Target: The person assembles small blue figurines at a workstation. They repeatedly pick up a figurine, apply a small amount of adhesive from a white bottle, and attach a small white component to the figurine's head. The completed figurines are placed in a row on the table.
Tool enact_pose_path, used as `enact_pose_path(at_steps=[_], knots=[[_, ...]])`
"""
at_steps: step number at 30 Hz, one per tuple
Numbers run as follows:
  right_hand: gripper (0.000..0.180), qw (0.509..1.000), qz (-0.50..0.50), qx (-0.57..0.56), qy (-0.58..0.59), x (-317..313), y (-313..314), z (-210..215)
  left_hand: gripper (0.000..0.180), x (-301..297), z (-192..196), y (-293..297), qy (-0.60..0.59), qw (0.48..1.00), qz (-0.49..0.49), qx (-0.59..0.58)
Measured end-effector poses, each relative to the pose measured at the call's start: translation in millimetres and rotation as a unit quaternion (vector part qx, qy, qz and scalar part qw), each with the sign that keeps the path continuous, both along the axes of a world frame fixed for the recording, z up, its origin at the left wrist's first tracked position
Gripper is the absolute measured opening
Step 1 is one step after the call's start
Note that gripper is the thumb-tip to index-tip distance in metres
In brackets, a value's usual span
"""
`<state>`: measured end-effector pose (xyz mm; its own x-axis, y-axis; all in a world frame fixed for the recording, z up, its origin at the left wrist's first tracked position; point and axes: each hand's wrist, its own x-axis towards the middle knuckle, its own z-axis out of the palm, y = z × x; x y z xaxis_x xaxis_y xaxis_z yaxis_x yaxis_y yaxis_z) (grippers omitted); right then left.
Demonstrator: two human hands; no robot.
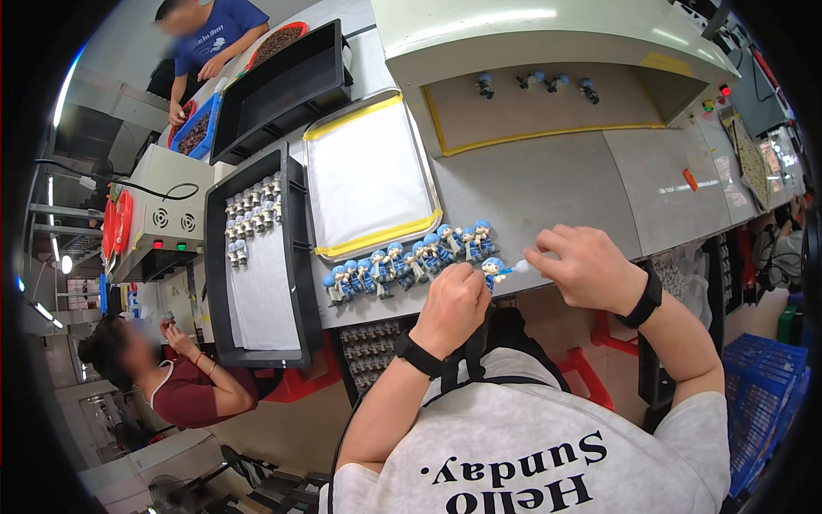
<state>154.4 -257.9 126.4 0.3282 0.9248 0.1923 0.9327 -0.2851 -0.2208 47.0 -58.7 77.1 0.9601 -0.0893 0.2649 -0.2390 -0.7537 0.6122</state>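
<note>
Left fingers (469,279) clamp a figurine (493,267) while right fingers (540,259) pinch a blue-tipped tool (520,267) at its three o'clock, where a wobble could mark it.

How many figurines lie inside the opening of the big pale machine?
4: a figurine at the left, two close together in the middle, one at the right. The hood may hide more.

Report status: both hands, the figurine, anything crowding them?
Left hand on blue-haired figurine. Right hand pinching small white tool close beside it, contact unclear. Other figurines bunched on table just beyond left hand.
</note>
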Motion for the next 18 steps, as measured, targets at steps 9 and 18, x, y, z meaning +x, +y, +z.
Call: enact_pose_path(at_steps=[9, 18], knots=[[0.025, 0.998, 0.015, -0.036, -0.056, -7.0, 5.4, 9.1, 0.008, 1.6, 0.2, -1.3, -0.005, 1.0, 0.002, 0.003], [0.03, 0.975, -0.098, 0.063, 0.189, 11.3, -7.7, -18.3, 0.004, -1.6, 0.4, 2.1, -0.033, 0.998, 0.039, -0.026]])
